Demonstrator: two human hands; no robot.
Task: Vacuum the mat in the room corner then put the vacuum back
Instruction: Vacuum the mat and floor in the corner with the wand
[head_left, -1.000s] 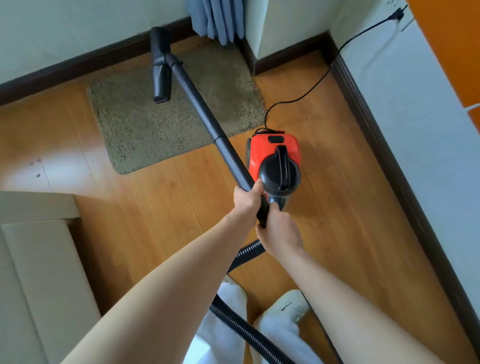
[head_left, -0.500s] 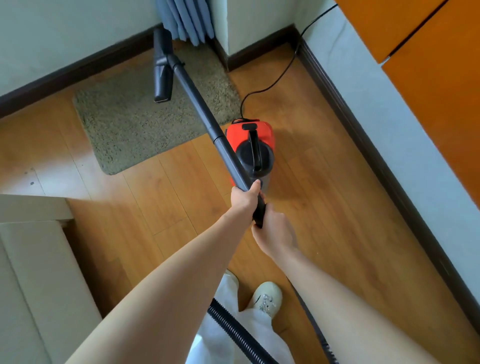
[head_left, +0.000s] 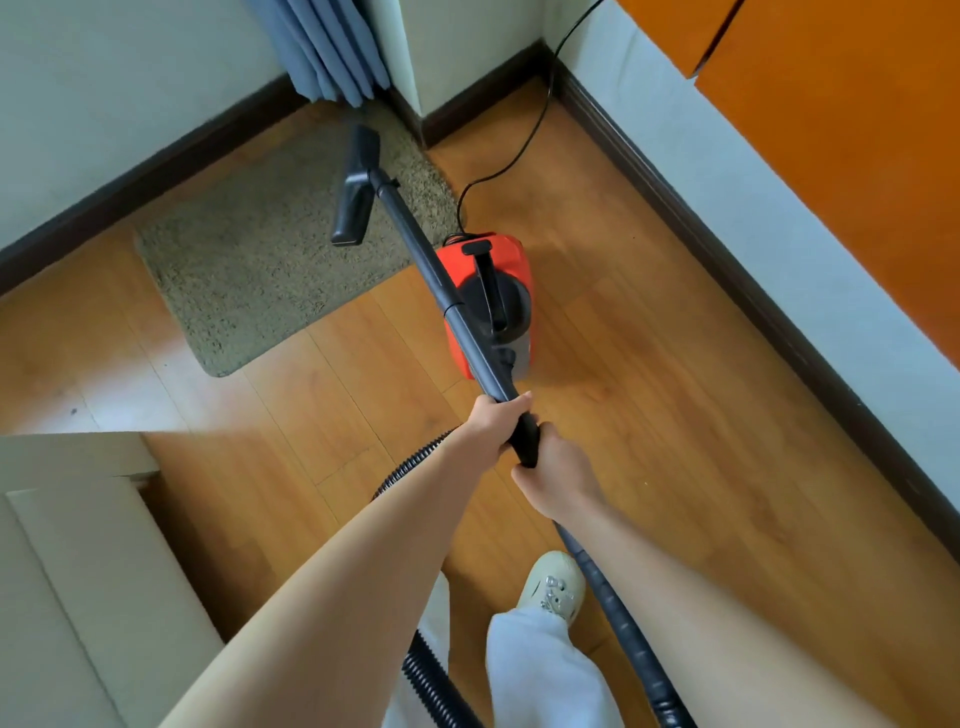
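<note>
A beige shaggy mat (head_left: 260, 260) lies on the wooden floor in the room corner. The black floor nozzle (head_left: 356, 192) is over the mat's far right part. A black wand (head_left: 441, 291) runs from it back to my hands. My left hand (head_left: 496, 421) grips the wand's lower end. Just behind it, my right hand (head_left: 558, 470) grips the handle where the ribbed hose (head_left: 623, 623) begins. The red and black vacuum body (head_left: 493, 301) stands on the floor beside the mat, partly hidden behind the wand.
A black power cord (head_left: 524, 140) runs from the vacuum body up the right wall. A blue curtain (head_left: 332, 52) hangs at the corner. Orange cabinet doors (head_left: 841, 130) line the right wall. A pale furniture edge (head_left: 78, 545) is at the lower left. My shoe (head_left: 553, 584) is near the hose.
The view has shifted, so mat and vacuum body sit further right and lower. The nozzle has moved toward the mat's far right corner. Both hands keep their grip.
</note>
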